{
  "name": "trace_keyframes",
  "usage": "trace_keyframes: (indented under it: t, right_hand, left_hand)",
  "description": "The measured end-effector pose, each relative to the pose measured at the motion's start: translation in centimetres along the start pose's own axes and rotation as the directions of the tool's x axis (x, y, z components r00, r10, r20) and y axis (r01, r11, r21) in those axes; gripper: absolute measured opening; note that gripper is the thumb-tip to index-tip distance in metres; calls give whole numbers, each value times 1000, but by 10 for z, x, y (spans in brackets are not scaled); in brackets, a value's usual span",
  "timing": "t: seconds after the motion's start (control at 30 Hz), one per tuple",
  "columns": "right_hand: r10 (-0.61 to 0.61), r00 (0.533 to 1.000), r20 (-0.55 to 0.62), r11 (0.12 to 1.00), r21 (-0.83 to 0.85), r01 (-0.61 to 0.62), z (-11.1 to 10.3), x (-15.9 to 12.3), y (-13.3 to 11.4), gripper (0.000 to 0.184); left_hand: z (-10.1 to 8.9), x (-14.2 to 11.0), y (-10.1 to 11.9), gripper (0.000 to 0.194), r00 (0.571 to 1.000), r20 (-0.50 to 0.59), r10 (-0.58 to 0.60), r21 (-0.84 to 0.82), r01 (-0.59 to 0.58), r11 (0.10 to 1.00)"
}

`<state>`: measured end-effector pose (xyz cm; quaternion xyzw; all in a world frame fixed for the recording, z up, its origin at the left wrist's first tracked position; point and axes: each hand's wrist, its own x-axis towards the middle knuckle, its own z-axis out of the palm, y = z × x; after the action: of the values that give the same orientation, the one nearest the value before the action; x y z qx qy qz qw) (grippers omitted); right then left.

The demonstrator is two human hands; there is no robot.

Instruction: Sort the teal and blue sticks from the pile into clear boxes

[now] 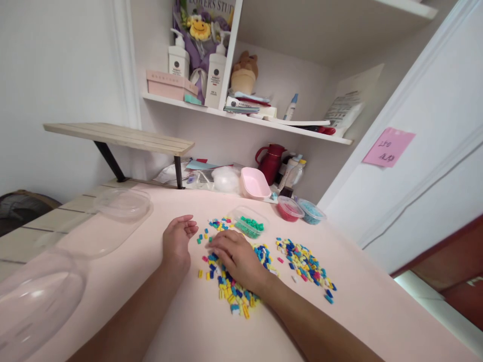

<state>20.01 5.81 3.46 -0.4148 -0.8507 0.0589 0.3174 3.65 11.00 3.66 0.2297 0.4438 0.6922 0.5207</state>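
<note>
My right hand [236, 254] lies palm down over a pile of small coloured building bricks [230, 291] in yellow, blue, white and pink. Its fingers stretch leftward with the tips at the pile's upper left edge, close to a loose green brick [210, 240]. Part of the pile is hidden beneath it. To the left, my left hand [177, 241] rests on edge with fingers loosely curled and apart, and no brick shows in it. Beyond the right hand stands a clear plastic tub [237, 212] holding green bricks [251, 224].
A second brick pile [307, 261] spreads to the right. Tubs of red pieces [290, 211] and blue pieces [311, 212] stand behind it, near a pink container [255, 183] and a red jug [271, 163]. Clear lids [123, 203] and a large clear container [37, 301] are on the left.
</note>
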Motion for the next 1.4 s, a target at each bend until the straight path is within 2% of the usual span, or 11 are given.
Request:
trace_keyframes:
  t: [0.07, 0.17, 0.53, 0.9, 1.0, 1.17, 1.33, 1.4]
  right_hand:
    - [35, 999, -27, 999, -29, -36, 2, 0, 2, 29]
    - [75, 997, 17, 992, -104, -73, 6, 0, 5, 41]
    - [93, 991, 93, 984, -163, -77, 10, -3, 10, 29]
    - [93, 989, 112, 993, -88, -83, 6, 1, 9, 28]
    - [70, 991, 112, 994, -86, -61, 3, 0, 4, 33]
    - [36, 999, 12, 989, -141, -34, -20, 4, -8, 46]
    - [69, 977, -204, 988, -118, -95, -57, 9, -3, 43]
    - [112, 968, -225, 990, -60, -129, -60, 8, 1, 36]
  left_hand:
    - [0, 0, 0, 22, 1000, 5, 4, 14, -4, 1000]
    - [0, 0, -1, 22, 1000, 21, 10, 38, -10, 999]
    - [1, -3, -1, 24, 996, 90, 22, 112, -33, 993]
    - [1, -4, -1, 23, 991, 127, 35, 156, -54, 986]
    - [1, -4, -1, 23, 991, 129, 38, 164, -59, 985]
    - [0, -2, -1, 23, 991, 130, 31, 169, -53, 984]
    - [0, -1, -2, 24, 992, 119, 29, 162, -48, 986]
    - [0, -2, -2, 24, 993, 117, 31, 157, -50, 986]
